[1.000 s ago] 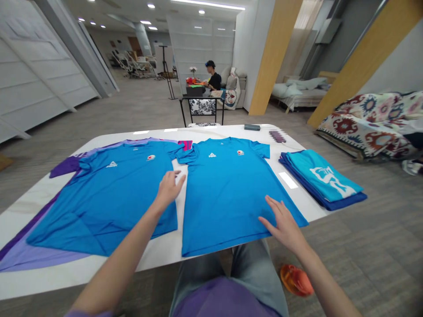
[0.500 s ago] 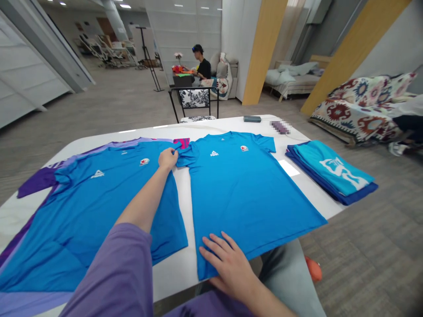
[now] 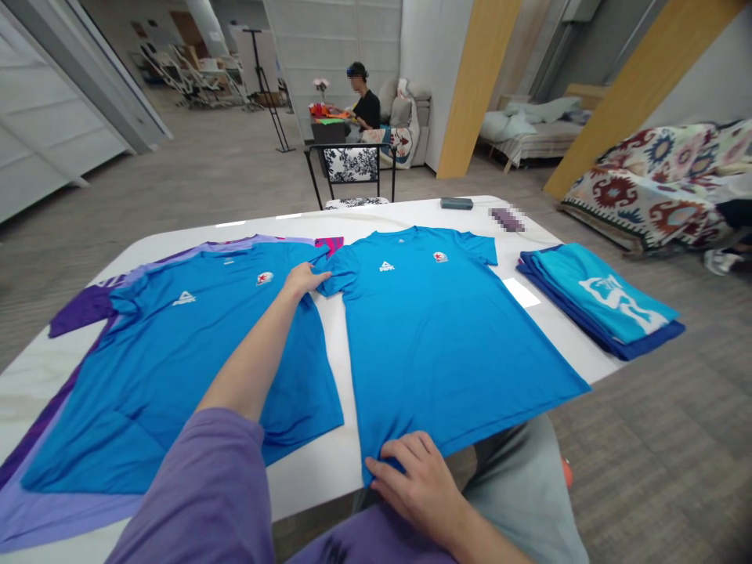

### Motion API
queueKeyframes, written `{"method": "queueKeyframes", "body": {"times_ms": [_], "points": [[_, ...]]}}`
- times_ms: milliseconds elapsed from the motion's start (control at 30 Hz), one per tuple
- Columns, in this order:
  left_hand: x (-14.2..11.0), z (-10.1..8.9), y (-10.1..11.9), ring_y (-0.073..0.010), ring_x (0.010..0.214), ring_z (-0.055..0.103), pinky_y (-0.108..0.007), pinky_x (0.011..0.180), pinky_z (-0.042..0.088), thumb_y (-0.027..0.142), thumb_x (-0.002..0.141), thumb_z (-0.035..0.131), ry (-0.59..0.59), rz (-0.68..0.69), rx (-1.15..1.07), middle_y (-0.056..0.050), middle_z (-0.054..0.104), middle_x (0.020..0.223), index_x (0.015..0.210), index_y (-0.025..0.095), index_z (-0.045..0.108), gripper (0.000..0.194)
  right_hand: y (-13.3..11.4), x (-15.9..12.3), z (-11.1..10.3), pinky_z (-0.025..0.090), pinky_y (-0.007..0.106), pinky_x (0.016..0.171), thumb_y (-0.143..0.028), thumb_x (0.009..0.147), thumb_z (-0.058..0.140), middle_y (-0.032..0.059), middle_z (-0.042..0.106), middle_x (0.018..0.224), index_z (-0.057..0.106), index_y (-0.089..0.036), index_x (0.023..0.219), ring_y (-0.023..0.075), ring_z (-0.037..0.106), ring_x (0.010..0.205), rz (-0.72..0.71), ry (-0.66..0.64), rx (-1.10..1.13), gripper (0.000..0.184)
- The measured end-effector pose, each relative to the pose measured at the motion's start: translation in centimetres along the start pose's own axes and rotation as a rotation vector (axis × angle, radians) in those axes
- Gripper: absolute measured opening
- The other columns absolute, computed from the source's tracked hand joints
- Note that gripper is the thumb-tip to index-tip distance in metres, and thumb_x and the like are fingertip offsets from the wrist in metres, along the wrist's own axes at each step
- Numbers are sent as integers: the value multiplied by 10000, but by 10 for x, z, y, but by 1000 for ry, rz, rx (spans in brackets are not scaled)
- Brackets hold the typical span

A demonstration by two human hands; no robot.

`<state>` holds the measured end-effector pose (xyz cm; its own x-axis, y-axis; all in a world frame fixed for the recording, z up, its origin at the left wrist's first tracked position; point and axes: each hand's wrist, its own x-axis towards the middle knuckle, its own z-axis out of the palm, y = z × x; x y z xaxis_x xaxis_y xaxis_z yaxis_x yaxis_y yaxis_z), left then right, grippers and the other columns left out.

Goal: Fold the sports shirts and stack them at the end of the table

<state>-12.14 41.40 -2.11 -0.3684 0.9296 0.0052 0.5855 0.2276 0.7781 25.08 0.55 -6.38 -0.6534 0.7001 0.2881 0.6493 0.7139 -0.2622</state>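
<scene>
A blue short-sleeved T-shirt [image 3: 435, 337] with a white logo and a small round badge lies spread front up, its bottom hem at the table's near edge. My left hand [image 3: 302, 279] is closed on its left-side sleeve, thumb on top; the other fingertips are partly hidden. At the lower left corner of the hem, my right hand [image 3: 420, 478] has its fingers bent and gripping the fabric. Beneath my left forearm, a second blue T-shirt [image 3: 193, 368] is laid flat over purple and lilac shirts [image 3: 82, 313].
Folded turquoise and navy clothes [image 3: 605, 298] are stacked on the white table's [image 3: 311, 493] right side. A dark case [image 3: 457, 204] lies near the far edge, with a chair [image 3: 352, 168] behind it. Farther back, another person [image 3: 367, 106] sits at a small table.
My right hand has gone from lying flat with spread fingers to curling round the hem corner. My left hand stays at the sleeve, its thumb now stretched further right.
</scene>
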Motion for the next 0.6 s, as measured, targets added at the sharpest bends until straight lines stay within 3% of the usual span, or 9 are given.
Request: {"method": "queueKeyframes", "body": {"times_ms": [167,267,367,467,600], "points": [[-8,3,7,-396,1371,646,-493,1164,493,377,846,849,64,-36,-34,-170,790,1143,946,212,638,286,1,3,-17,688,398,760,-386,1077,601,-75,839,1105,771,-451,1280,217,804,917,49,-34,47,273],[-13,4,13,-315,1055,725,-446,977,591,413,923,760,71,-80,-117,-109,744,927,936,204,628,247,9,2,-32,675,418,802,-377,1084,562,-59,836,1075,760,-422,1237,226,795,937,134,-14,194,255],[-18,8,26,-225,766,664,-382,781,614,445,976,679,46,-120,-221,-27,614,717,895,212,609,256,22,-5,-45,680,463,848,-392,1062,557,-40,832,1088,739,-427,1252,260,796,981,242,82,353,265],[-14,14,52,-189,655,604,-352,696,610,431,983,648,25,-123,-310,6,530,636,863,226,573,249,37,-15,-56,685,534,822,-410,1036,511,-16,822,1004,724,-490,1303,321,799,950,339,196,413,351],[8,34,109,-196,637,600,-374,678,623,404,968,678,21,-77,-357,-1,518,616,869,224,559,237,61,-32,-68,689,616,703,-399,986,540,-9,815,919,551,-659,1545,402,804,863,424,421,483,616]]}}
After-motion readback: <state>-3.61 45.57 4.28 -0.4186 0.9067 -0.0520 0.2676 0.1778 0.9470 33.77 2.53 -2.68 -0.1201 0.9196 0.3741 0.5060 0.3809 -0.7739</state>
